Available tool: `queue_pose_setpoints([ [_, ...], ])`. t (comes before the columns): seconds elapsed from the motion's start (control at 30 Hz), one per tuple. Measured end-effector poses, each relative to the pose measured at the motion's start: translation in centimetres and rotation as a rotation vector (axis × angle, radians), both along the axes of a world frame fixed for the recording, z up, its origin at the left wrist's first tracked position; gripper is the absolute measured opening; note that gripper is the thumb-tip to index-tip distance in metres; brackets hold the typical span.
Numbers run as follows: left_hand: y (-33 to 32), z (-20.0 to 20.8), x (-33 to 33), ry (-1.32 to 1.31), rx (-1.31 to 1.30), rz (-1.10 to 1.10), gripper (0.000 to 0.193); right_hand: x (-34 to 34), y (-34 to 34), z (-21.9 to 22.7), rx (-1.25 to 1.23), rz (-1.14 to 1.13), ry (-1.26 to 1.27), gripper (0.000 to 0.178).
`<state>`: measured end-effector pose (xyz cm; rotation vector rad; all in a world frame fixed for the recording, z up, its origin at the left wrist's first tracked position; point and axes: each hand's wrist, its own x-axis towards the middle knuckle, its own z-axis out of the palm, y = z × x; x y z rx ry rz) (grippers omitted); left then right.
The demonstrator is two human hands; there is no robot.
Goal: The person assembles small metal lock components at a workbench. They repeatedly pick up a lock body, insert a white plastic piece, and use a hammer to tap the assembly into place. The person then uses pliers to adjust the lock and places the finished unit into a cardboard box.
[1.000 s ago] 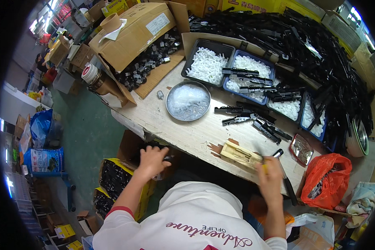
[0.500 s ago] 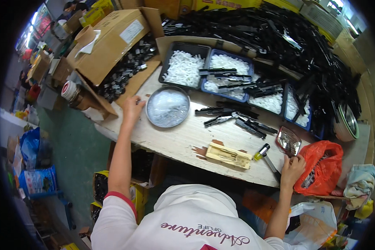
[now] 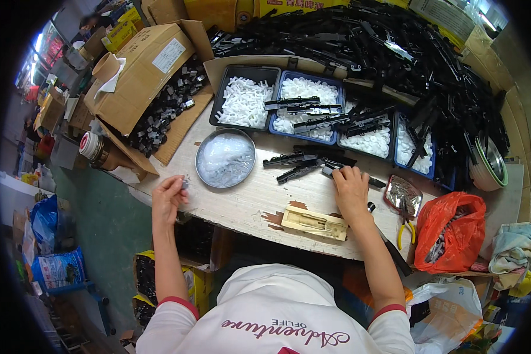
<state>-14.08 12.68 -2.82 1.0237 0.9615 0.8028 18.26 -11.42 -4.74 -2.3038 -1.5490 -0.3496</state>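
My left hand (image 3: 170, 199), closed, pinches a small grey metal piece (image 3: 184, 184) above the left edge of the table. Beside it stands a round metal dish (image 3: 225, 158) holding a whitish, glossy, jelly-like mass. My right hand (image 3: 353, 190) has its fingers curled over a long black mechanical part with a silvery end (image 3: 328, 169), in a loose group of similar black parts (image 3: 292, 159). The fingertips partly hide the grip. Near my right wrist lies a cream-coloured block fixture (image 3: 314, 223) with a shaped channel. My right forearm partly covers a hammer (image 3: 396, 253).
Trays of small white plastic pieces (image 3: 246, 101) line the back, with black parts across some. Behind them rises a large black-parts heap (image 3: 360, 44). At left, a carton (image 3: 141, 74) stands by small metal pieces. Yellow-handled pliers (image 3: 406, 235) and a red bag (image 3: 451, 233) are at right.
My right hand has moved left and away from me, from beside the red bag onto the black parts. My left hand has drawn back toward me and now shows the small metal piece.
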Motion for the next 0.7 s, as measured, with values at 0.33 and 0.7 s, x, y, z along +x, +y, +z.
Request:
queue_pose_setpoints([
  [0.33,-9.1,0.6,7.2,-0.090,-0.275,-0.409,0.018,-5.2,-3.1,4.2,-0.006,0.311,0.070,0.022],
  [0.7,-11.5,0.7,10.7,-0.046,-0.134,-0.559,0.012,-7.1,-2.4,2.2,-0.038,0.447,0.417,0.028],
])
